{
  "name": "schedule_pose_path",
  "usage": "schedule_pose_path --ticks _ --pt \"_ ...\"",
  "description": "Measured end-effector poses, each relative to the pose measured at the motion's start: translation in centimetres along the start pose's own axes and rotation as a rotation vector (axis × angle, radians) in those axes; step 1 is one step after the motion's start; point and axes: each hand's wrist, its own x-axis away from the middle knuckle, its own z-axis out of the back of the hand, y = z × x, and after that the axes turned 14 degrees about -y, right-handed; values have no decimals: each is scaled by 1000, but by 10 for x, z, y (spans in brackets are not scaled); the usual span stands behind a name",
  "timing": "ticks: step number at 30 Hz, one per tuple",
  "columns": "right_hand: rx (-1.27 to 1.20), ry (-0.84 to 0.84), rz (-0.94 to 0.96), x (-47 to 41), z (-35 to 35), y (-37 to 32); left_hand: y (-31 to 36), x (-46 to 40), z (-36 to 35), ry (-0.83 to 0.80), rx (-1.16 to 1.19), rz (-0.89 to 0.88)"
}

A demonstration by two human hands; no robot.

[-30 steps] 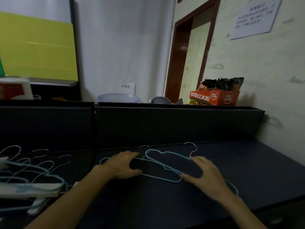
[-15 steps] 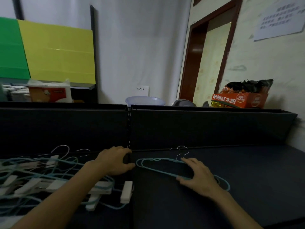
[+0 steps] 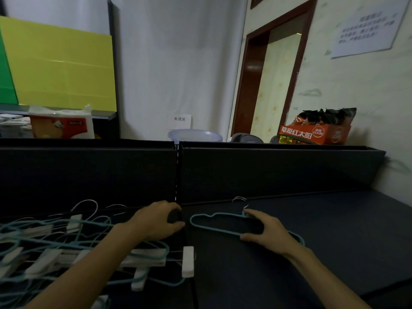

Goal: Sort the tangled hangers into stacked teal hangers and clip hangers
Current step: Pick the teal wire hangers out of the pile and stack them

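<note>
Lying flat on the dark tabletop (image 3: 334, 241) right of centre, the stacked teal hangers (image 3: 214, 224) have their metal hooks (image 3: 240, 200) pointing to the far side, toward the dark back panel (image 3: 267, 170). The right hand (image 3: 265, 230) grasps this stack at its middle, index finger stretched along the far edge near the hook base and thumb curled under the near bar, so the hangers' right end is partly hidden beneath the palm. Just left of the stack, at the seam between the two table sections, the left hand (image 3: 156, 221) hovers with fingers curled round a dark gap; whether it grasps anything I cannot tell. Spread on the left part of the table is the tangled pile (image 3: 55, 241) of teal wire hangers mixed with clip hangers, whose white clips (image 3: 188, 260) lie at the pile's near right edge, close beside the left forearm, which crosses over the pile. Beyond the back panel sit a pale blue basin (image 3: 195, 136) in the middle, an orange snack box (image 3: 314, 134) to the right by the doorway (image 3: 267, 74), and a red-and-white package (image 3: 60, 126) to the left under a yellow board (image 3: 58, 63). A paper notice (image 3: 365, 27) hangs on the right wall.
</note>
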Motion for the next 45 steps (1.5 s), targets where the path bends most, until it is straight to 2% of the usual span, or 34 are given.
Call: schedule_pose_path --ticks 7,13,17,21,27,31,37,41,45 --pt "2 -35 -20 -5 4 3 -5 -2 -3 -10 24 -15" --pt "26 -53 -20 -9 7 2 -1 0 -6 61 22 6" --pt "191 -49 19 -7 9 -2 8 12 -5 129 -26 56" --pt "316 70 148 -1 10 -23 19 32 -5 245 -77 115" --pt "405 126 359 16 6 -64 48 82 -21 422 -107 260" --pt "394 74 486 31 -14 -89 58 134 -39 475 -97 393" --pt "367 -1 685 55 -61 -142 49 237 -67 493 -96 650" --pt "369 -65 836 80 -97 -186 29 309 -96 447 -81 837" --pt "415 -153 958 105 -142 -229 0 365 -125 411 -5 947"
